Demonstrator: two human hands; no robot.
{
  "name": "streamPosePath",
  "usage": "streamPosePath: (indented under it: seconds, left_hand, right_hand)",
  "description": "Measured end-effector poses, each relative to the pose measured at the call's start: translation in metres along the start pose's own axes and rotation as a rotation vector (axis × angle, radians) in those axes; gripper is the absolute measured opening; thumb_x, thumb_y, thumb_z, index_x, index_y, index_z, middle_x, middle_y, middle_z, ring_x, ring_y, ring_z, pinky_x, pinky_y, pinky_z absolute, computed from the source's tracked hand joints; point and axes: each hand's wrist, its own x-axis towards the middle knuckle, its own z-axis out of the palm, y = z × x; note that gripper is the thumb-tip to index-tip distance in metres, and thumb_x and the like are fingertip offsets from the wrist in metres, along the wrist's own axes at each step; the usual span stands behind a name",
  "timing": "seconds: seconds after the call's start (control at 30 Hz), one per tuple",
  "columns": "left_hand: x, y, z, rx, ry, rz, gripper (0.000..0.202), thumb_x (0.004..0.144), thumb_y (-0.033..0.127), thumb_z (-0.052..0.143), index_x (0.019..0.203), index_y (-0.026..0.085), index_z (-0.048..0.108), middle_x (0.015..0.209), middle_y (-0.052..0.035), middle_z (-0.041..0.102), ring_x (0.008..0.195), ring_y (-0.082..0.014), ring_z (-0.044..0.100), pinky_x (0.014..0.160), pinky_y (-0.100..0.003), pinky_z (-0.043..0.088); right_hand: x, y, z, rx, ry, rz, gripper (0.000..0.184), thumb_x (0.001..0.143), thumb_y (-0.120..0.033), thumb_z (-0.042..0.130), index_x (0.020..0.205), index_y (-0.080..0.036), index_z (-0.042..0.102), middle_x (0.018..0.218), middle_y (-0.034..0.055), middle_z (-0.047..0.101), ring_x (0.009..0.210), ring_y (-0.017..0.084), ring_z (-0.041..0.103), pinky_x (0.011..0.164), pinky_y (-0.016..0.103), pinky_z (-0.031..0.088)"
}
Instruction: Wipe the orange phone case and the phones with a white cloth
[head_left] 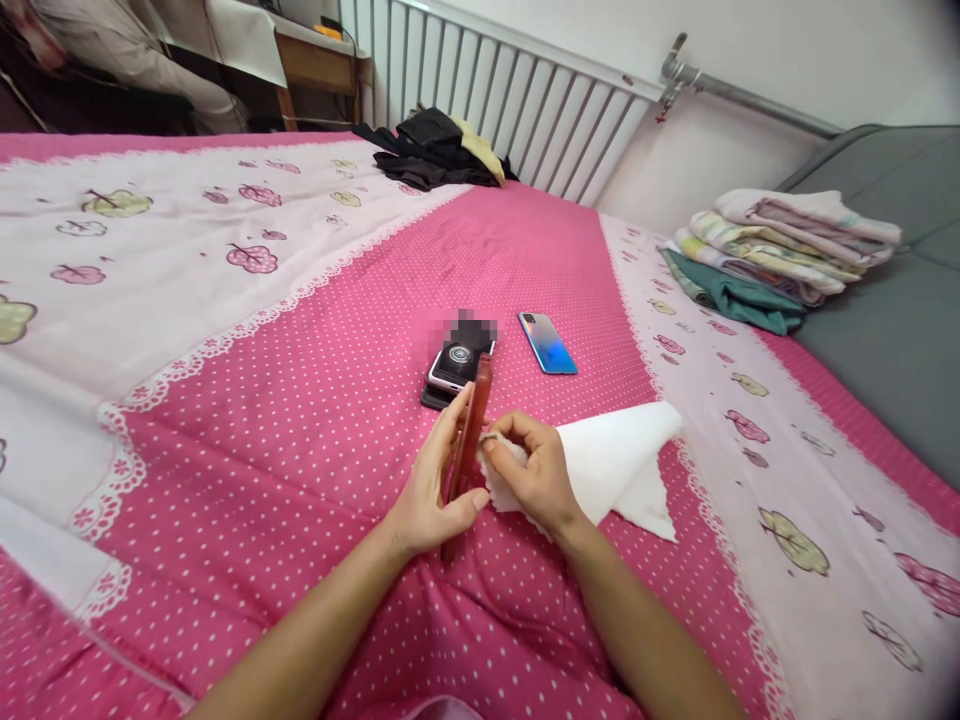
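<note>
My left hand (431, 495) grips a reddish-brown phone case (469, 430), seen edge-on and upright. I cannot tell whether a phone sits inside it. A bunched corner of a white paper towel (626, 455) is pinched in my right hand (536, 475), close beside the case's right face. The rest of the towel spreads to the right over the bed. Just beyond the case lies a dark phone (459, 368) with a round emblem, on top of another dark flat thing. To its right a silver-and-blue phone (548, 343) lies flat.
A pink dotted bedspread (360, 400) with white printed bands covers the bed. Folded clothes (787, 245) are stacked against the grey headboard (900, 300). Dark clothes (431, 150) lie by the white radiator (480, 85). A seated person (142, 55) is at far left, near a wooden desk (319, 65).
</note>
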Motion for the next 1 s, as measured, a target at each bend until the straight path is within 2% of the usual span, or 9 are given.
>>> streamPosePath:
  seconds: [0.1, 0.23, 0.37, 0.53, 0.63, 0.7, 0.83, 1.0]
  left_hand:
    - [0.002, 0.001, 0.001, -0.049, 0.101, 0.012, 0.071, 0.071, 0.047, 0.066, 0.133, 0.02, 0.041, 0.132, -0.014, 0.048, 0.121, -0.0315, 0.047, 0.102, -0.045, 0.037]
    - [0.006, 0.004, 0.003, -0.104, 0.161, 0.009, 0.074, 0.064, 0.049, 0.073, 0.128, 0.022, 0.046, 0.135, -0.012, 0.046, 0.127, -0.0295, 0.042, 0.105, -0.041, 0.036]
    - [0.006, 0.003, 0.007, -0.128, 0.086, -0.086, 0.089, 0.06, 0.036, 0.08, 0.136, 0.025, 0.037, 0.136, -0.0111, 0.046, 0.126, -0.0291, 0.044, 0.103, -0.041, 0.038]
    - [0.003, -0.002, 0.013, -0.236, -0.07, -0.105, 0.106, 0.055, 0.027, 0.084, 0.142, 0.031, 0.025, 0.14, -0.0101, 0.041, 0.129, -0.0298, 0.04, 0.107, -0.043, 0.034]
    - [0.002, -0.002, 0.014, -0.141, -0.116, -0.102, 0.108, 0.052, 0.026, 0.085, 0.143, 0.029, 0.026, 0.142, -0.0108, 0.039, 0.132, -0.0321, 0.036, 0.109, -0.044, 0.031]
    - [0.002, -0.001, 0.014, -0.064, -0.168, -0.121, 0.106, 0.051, 0.028, 0.085, 0.142, 0.026, 0.029, 0.141, -0.012, 0.041, 0.131, -0.0338, 0.037, 0.108, -0.046, 0.032]
    - [-0.001, -0.004, 0.013, 0.042, -0.199, -0.151, 0.106, 0.051, 0.034, 0.085, 0.142, 0.024, 0.031, 0.144, -0.0132, 0.038, 0.131, -0.0357, 0.036, 0.109, -0.047, 0.03]
    - [-0.002, -0.009, 0.015, -0.006, -0.17, -0.188, 0.106, 0.051, 0.034, 0.085, 0.142, 0.026, 0.031, 0.143, -0.013, 0.039, 0.131, -0.0362, 0.035, 0.108, -0.047, 0.03]
  right_hand:
    - [0.0, 0.0, 0.0, -0.021, -0.025, 0.0, 0.01, 0.074, -0.025, 0.056, 0.068, -0.018, 0.052, 0.057, -0.005, 0.05, 0.049, 0.009, 0.043, 0.047, 0.02, 0.033]
    - [0.002, -0.001, 0.0, -0.02, 0.03, 0.02, 0.01, 0.075, -0.023, 0.056, 0.068, -0.019, 0.05, 0.056, -0.0058, 0.05, 0.049, 0.009, 0.045, 0.047, 0.02, 0.035]
    - [0.004, -0.003, -0.003, 0.028, 0.112, 0.024, 0.007, 0.077, -0.023, 0.058, 0.074, -0.019, 0.054, 0.063, -0.0047, 0.057, 0.055, 0.01, 0.053, 0.053, 0.021, 0.041]
    - [0.004, -0.013, -0.011, -0.033, 0.143, -0.106, 0.006, 0.079, -0.024, 0.061, 0.082, -0.02, 0.066, 0.08, -0.0002, 0.068, 0.075, 0.014, 0.063, 0.07, 0.025, 0.047]
    - [0.002, -0.018, -0.012, -0.083, 0.249, -0.234, 0.005, 0.08, -0.022, 0.062, 0.081, -0.021, 0.067, 0.081, -0.0002, 0.067, 0.078, 0.013, 0.061, 0.072, 0.025, 0.046]
    - [0.001, -0.019, -0.01, -0.079, 0.29, -0.272, 0.005, 0.08, -0.02, 0.062, 0.083, -0.022, 0.066, 0.082, -0.0003, 0.066, 0.078, 0.013, 0.06, 0.072, 0.025, 0.046]
    - [-0.002, -0.016, -0.004, -0.033, 0.353, -0.183, 0.005, 0.079, -0.021, 0.062, 0.083, -0.02, 0.061, 0.075, -0.0016, 0.064, 0.068, 0.012, 0.06, 0.064, 0.023, 0.047]
    - [-0.001, -0.015, 0.0, -0.055, 0.364, -0.082, 0.006, 0.075, -0.019, 0.06, 0.076, -0.02, 0.054, 0.065, -0.0041, 0.058, 0.058, 0.01, 0.055, 0.057, 0.021, 0.044]
